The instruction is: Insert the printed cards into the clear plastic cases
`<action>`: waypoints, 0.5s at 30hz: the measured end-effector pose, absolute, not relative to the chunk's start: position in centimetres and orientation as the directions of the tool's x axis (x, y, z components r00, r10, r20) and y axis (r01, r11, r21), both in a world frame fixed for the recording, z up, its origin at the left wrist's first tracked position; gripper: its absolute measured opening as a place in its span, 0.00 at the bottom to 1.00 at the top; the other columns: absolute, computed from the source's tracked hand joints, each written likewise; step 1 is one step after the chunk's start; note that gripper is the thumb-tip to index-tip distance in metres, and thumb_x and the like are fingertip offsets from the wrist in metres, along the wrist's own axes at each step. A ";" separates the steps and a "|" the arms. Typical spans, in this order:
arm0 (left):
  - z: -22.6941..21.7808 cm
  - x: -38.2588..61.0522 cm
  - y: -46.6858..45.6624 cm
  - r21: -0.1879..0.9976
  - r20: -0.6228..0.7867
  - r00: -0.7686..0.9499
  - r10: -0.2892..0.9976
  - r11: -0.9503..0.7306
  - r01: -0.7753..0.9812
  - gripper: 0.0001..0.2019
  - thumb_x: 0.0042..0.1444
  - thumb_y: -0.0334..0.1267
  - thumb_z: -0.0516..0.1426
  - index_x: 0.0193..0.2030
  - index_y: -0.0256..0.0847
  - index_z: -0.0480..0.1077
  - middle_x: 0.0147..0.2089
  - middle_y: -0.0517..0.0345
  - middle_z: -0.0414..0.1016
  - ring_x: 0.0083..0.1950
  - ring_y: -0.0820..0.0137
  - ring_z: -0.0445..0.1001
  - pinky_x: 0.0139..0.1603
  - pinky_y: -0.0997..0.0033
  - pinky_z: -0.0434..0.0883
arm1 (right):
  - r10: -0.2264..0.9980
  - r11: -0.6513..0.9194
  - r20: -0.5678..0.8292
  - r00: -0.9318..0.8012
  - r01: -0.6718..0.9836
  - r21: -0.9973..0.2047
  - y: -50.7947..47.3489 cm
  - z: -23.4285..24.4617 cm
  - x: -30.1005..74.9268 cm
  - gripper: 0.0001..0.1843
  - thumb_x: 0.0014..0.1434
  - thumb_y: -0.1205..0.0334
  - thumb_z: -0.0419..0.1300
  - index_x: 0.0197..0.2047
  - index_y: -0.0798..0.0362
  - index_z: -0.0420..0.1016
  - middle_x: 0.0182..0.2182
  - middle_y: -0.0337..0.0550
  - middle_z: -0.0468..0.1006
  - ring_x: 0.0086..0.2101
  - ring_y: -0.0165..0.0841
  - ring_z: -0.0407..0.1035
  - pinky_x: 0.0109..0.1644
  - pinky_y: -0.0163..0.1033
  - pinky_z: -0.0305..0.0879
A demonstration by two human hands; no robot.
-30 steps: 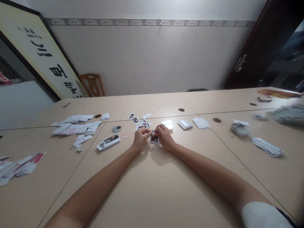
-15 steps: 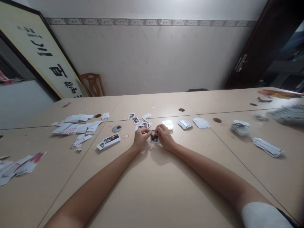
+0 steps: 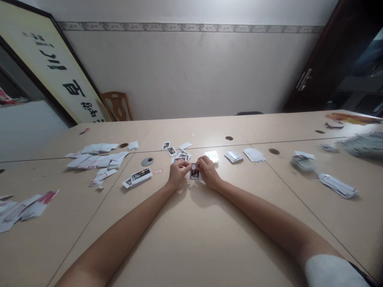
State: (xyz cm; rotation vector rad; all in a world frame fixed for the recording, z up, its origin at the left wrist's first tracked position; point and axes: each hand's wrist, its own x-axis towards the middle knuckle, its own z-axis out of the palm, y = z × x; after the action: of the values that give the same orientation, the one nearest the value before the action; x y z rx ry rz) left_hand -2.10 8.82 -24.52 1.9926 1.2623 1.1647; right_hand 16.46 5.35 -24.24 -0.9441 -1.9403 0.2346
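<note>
Between my hands is a small white-bordered photo card [image 3: 194, 173] with a dark picture on it. My right hand [image 3: 207, 171] pinches it at its upper right. At its upper left edge, the thumb and fingertips of my left hand [image 3: 178, 173] are closed together on it. A clear sleeve seems to be around the card, though its edges are hard to make out. Several loose photo cards [image 3: 171, 151] lie just beyond my left hand. A pale, shiny stack [image 3: 212, 156] sits right behind my right hand.
Left of my hands lie larger photo prints [image 3: 141, 175], a round grey cap [image 3: 147, 162] and piles of white paper strips [image 3: 95, 160]. To the right are white card stacks [image 3: 233, 156], a clear-wrapped stack [image 3: 302, 162], a strip bundle [image 3: 336, 185] and a heap of plastic packets [image 3: 363, 144].
Hardly anything differs. Both hands keep the same hold on the card, and the view has shifted very slightly.
</note>
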 end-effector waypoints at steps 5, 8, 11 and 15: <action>-24.1 -2.1 8.5 0.766 0.417 0.196 0.887 -0.459 0.450 0.12 0.65 0.44 0.60 0.41 0.35 0.74 0.42 0.54 0.77 0.44 0.67 0.77 0.48 0.59 0.76 | 0.702 0.681 0.667 -0.249 0.506 -0.528 5.4 -24.2 16.5 0.09 0.63 0.71 0.48 0.36 0.49 0.65 0.41 0.48 0.69 0.43 0.40 0.65 0.47 0.46 0.64; -23.8 -2.1 8.3 0.770 0.431 0.197 0.881 -0.473 0.428 0.12 0.64 0.45 0.60 0.39 0.35 0.74 0.40 0.55 0.77 0.44 0.67 0.77 0.49 0.59 0.75 | 0.705 0.677 0.671 -0.227 0.497 -0.543 5.4 -24.2 16.5 0.09 0.63 0.71 0.49 0.36 0.49 0.65 0.41 0.49 0.69 0.43 0.41 0.66 0.48 0.47 0.64; -23.7 -2.1 8.2 0.779 0.442 0.193 0.876 -0.482 0.402 0.13 0.64 0.45 0.60 0.36 0.35 0.73 0.38 0.56 0.77 0.43 0.67 0.77 0.49 0.59 0.75 | 0.708 0.674 0.675 -0.207 0.482 -0.559 5.6 -24.3 16.5 0.09 0.64 0.70 0.48 0.36 0.49 0.64 0.41 0.48 0.69 0.44 0.41 0.67 0.48 0.47 0.65; -23.5 -2.0 8.1 0.794 0.449 0.190 0.873 -0.487 0.364 0.14 0.64 0.46 0.61 0.35 0.35 0.73 0.37 0.56 0.77 0.42 0.67 0.76 0.47 0.61 0.75 | 0.707 0.675 0.683 -0.186 0.465 -0.573 5.7 -24.4 16.6 0.08 0.65 0.70 0.48 0.36 0.49 0.64 0.41 0.48 0.69 0.44 0.41 0.67 0.48 0.47 0.66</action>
State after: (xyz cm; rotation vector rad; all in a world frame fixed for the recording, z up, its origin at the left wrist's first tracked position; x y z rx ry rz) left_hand -1.97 8.11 -23.49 1.9462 1.1537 1.2688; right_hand 16.63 5.73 -24.41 -0.9276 -1.8325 0.2862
